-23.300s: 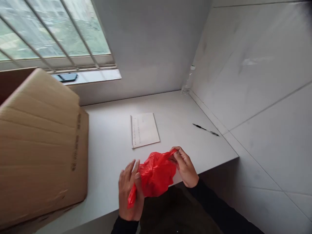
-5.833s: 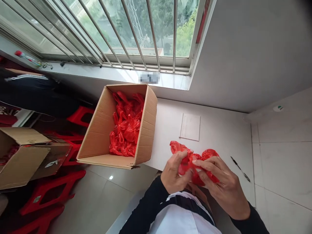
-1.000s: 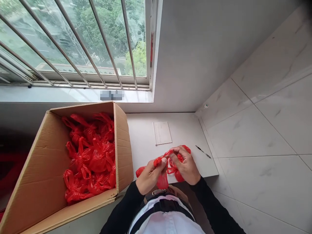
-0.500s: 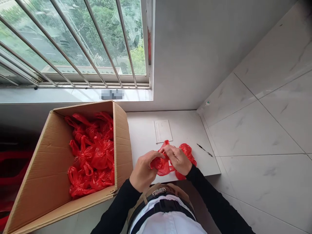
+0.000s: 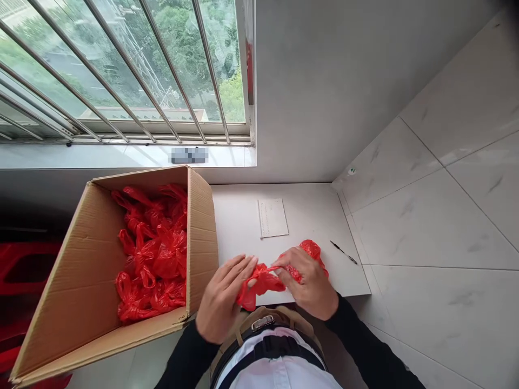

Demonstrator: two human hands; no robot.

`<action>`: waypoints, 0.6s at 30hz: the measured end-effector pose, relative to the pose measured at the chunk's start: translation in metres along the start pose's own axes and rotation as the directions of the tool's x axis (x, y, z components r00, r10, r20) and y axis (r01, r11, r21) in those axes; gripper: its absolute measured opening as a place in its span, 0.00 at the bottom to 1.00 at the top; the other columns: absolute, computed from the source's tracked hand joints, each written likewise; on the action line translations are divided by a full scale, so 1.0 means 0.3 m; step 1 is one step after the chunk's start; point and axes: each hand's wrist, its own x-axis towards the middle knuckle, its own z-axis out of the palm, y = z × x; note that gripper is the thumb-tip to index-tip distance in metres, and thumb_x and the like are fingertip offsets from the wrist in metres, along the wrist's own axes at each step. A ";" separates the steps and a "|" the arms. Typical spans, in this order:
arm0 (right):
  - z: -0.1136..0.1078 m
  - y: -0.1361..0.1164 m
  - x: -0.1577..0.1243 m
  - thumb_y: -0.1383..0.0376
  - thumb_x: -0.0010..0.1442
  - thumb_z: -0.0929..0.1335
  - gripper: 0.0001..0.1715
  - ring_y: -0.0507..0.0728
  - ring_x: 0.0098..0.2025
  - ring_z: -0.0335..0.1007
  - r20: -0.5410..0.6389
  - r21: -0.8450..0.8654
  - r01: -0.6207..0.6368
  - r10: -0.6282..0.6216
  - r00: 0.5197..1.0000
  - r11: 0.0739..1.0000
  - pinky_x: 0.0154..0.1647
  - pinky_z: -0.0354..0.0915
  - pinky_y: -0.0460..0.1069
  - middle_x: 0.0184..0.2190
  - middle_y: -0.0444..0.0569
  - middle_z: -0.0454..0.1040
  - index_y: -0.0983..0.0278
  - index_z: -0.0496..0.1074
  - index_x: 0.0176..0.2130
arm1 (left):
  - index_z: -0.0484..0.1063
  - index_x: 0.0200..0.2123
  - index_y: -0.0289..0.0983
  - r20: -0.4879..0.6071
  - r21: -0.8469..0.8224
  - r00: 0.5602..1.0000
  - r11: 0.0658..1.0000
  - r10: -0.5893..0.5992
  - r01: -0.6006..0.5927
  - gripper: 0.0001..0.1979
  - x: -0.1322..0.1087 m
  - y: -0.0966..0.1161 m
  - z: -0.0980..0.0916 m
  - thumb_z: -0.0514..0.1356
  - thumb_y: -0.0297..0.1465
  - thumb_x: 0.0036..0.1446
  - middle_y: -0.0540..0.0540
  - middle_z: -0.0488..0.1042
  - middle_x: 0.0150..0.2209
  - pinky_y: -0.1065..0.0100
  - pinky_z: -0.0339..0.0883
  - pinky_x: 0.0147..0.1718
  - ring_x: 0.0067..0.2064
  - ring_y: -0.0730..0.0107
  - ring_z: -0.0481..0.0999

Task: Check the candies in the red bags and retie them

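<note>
A red plastic bag [image 5: 263,282] is stretched between my two hands, over the front edge of the white tabletop [image 5: 239,216]. My left hand [image 5: 227,294] is closed around the bag's left end, its fingertips partly hiding the film. My right hand [image 5: 306,278] pinches a twisted strand of the same bag between thumb and forefinger. Behind the right hand, a second red bag [image 5: 311,248] lies on the tabletop, partly covered by the fingers. What the bags contain cannot be made out.
At left stands an open cardboard box [image 5: 203,232] holding several knotted red bags [image 5: 156,254]. A sheet of paper [image 5: 273,218] and a pen [image 5: 343,252] lie on the tabletop. A barred window [image 5: 162,65] is above, a marble-patterned tiled surface [image 5: 438,216] at right.
My hands have moved apart, the left leftward and the right slightly rightward and down. The bag between them is now pulled out sideways, with a strand drawn taut.
</note>
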 end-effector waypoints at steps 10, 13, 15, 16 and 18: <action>-0.019 0.059 0.019 0.55 0.67 0.65 0.10 0.56 0.45 0.73 0.025 0.540 -0.265 0.299 0.954 0.799 0.43 0.75 0.51 0.40 0.46 0.70 0.58 0.69 0.43 | 0.50 0.70 0.42 -0.054 -0.130 0.978 0.972 -0.203 0.195 0.31 -0.060 -0.012 -0.016 0.51 0.25 0.65 0.43 0.61 0.68 0.52 0.55 0.65 0.70 0.59 0.54; 0.015 -0.026 0.060 0.55 0.66 0.66 0.10 0.58 0.47 0.74 0.064 0.632 -0.247 0.268 0.961 0.735 0.46 0.75 0.52 0.41 0.47 0.72 0.58 0.70 0.42 | 0.57 0.66 0.37 -0.014 -0.225 0.982 0.957 -0.190 0.183 0.33 0.046 0.015 0.021 0.58 0.25 0.57 0.37 0.67 0.62 0.47 0.52 0.64 0.63 0.52 0.64; 0.019 -0.042 0.065 0.55 0.66 0.67 0.11 0.59 0.49 0.75 0.051 0.653 -0.254 0.293 0.955 0.714 0.50 0.74 0.55 0.44 0.48 0.75 0.57 0.70 0.46 | 0.71 0.53 0.35 -0.055 -0.328 0.953 0.906 -0.299 0.266 0.21 0.082 0.001 0.015 0.57 0.25 0.56 0.38 0.76 0.48 0.49 0.60 0.57 0.51 0.54 0.72; 0.015 -0.035 0.062 0.54 0.66 0.67 0.14 0.60 0.50 0.75 0.041 0.660 -0.262 0.314 0.948 0.704 0.52 0.74 0.57 0.47 0.50 0.76 0.56 0.69 0.49 | 0.73 0.46 0.35 -0.087 -0.384 0.925 0.869 -0.370 0.312 0.14 0.088 -0.012 0.001 0.55 0.25 0.57 0.39 0.76 0.42 0.52 0.63 0.52 0.45 0.57 0.73; 0.005 0.002 0.050 0.52 0.66 0.66 0.21 0.62 0.54 0.74 0.011 0.670 -0.283 0.372 0.928 0.687 0.54 0.72 0.59 0.51 0.52 0.76 0.53 0.65 0.56 | 0.71 0.38 0.36 -0.138 -0.477 0.860 0.794 -0.492 0.378 0.08 0.080 -0.043 -0.041 0.52 0.26 0.61 0.42 0.74 0.36 0.59 0.65 0.43 0.39 0.62 0.71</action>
